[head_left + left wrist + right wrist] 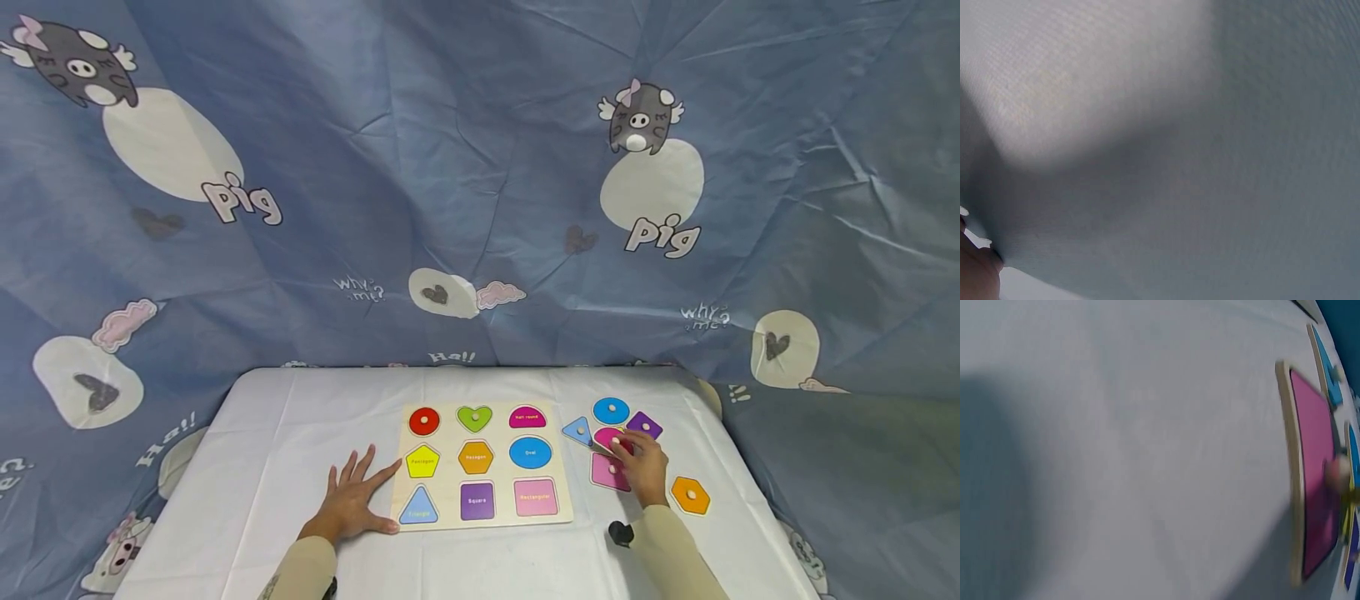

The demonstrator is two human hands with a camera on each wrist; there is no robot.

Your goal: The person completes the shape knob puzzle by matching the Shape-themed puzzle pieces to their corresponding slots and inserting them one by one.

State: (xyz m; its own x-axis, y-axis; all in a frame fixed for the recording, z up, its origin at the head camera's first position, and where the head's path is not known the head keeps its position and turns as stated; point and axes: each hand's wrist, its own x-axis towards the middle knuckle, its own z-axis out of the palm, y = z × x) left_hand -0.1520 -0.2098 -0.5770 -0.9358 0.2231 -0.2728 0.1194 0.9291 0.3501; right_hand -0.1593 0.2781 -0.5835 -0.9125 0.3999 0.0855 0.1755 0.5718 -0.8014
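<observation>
A wooden shape-puzzle board [502,515] lies on the table, with a red circle [424,422] and a green heart [474,417] knobbed piece in it; its other spots show printed shapes and words. My left hand [348,498] is spread flat, thumb and a fingertip at the board's left edge. To the right of the board, my right hand [645,468] pinches a magenta puzzle piece [606,435] by its knob, partly covering it. Directly below is a pink rectangle piece [1315,481]. Around it lie a light blue triangle [576,431], a blue oval [611,410] and a purple square [647,424].
An orange hexagon piece [691,496] lies right of my right hand. White cloth covers the table [300,433], and a blue patterned curtain [480,200] hangs behind its far edge. The left wrist view mostly shows blurred cloth.
</observation>
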